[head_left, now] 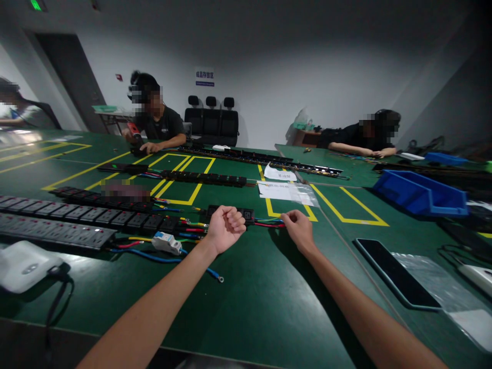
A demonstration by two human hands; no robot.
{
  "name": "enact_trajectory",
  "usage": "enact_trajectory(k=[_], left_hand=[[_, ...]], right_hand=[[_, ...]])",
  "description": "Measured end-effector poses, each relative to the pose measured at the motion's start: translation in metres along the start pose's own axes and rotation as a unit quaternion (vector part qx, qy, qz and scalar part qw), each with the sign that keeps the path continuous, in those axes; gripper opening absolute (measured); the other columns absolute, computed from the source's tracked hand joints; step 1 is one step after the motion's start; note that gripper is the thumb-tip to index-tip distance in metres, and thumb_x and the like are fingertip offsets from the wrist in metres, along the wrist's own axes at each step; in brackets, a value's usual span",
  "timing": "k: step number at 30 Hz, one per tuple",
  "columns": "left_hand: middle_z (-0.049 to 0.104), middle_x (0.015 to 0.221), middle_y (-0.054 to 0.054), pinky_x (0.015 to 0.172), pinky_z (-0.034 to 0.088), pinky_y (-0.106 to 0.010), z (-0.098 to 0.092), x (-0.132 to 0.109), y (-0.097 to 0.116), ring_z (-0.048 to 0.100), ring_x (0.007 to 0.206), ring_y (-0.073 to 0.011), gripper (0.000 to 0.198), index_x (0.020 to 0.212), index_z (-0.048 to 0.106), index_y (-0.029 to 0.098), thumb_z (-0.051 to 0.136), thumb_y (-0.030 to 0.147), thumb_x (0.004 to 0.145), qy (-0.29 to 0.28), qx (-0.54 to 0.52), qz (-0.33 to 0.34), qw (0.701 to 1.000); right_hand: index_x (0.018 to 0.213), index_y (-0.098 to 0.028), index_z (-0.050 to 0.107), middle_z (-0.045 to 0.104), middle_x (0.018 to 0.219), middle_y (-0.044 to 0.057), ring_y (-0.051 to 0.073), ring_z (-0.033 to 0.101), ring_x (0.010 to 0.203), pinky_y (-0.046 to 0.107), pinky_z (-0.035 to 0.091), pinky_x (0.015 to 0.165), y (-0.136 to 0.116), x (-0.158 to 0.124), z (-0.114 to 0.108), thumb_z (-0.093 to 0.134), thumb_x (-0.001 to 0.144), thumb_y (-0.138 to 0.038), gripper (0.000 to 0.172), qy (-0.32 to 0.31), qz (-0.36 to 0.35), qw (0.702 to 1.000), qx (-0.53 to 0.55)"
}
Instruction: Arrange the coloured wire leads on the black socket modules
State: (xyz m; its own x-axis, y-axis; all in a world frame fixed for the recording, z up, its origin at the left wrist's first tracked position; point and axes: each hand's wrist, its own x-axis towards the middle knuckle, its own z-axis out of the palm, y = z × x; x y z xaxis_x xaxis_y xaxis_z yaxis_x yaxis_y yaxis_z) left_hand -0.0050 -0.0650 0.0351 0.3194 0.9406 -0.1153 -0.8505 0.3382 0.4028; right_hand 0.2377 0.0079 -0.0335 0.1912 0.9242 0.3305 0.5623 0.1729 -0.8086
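Note:
My left hand (227, 228) is curled into a loose fist in front of a short black socket module (248, 216). Whatever its fingers may hold is hidden. From the module's right end run thin red, blue and green wires (267, 223). At their far end my right hand (299, 230) pinches the wires between thumb and fingers. Left of my left hand, more coloured wires come from long black socket strips (126, 216). Among them lies a small grey-white circuit breaker (167, 243). A blue wire with a ring terminal (220, 279) ends near my left forearm.
A phone (395, 271) lies on a plastic bag at right, near a blue bin (421, 195). Paper labels (274, 190) and further strips (207, 178) lie beyond my hands. A white device (33, 264) sits at left. Co-workers (163, 123) sit around the green table (269, 307).

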Motion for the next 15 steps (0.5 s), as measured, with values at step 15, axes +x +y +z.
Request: enact_trajectory(k=[15], left_hand=[[0.031,0.053,0.005,0.045,0.033,-0.022,-0.0020,0.0011,-0.0007,0.035,0.046,-0.0088,0.028,0.057,0.037,0.019,0.052,0.015,0.080,0.005,0.009,0.009,1.000]], right_hand=[[0.072,-0.020,0.063,0.064,0.066,0.003,0.019,0.056,0.062,0.030,0.038,0.061,0.0003,-0.0003,0.0001,0.058,0.076,-0.050,0.031,-0.001,-0.001,1.000,0.000]])
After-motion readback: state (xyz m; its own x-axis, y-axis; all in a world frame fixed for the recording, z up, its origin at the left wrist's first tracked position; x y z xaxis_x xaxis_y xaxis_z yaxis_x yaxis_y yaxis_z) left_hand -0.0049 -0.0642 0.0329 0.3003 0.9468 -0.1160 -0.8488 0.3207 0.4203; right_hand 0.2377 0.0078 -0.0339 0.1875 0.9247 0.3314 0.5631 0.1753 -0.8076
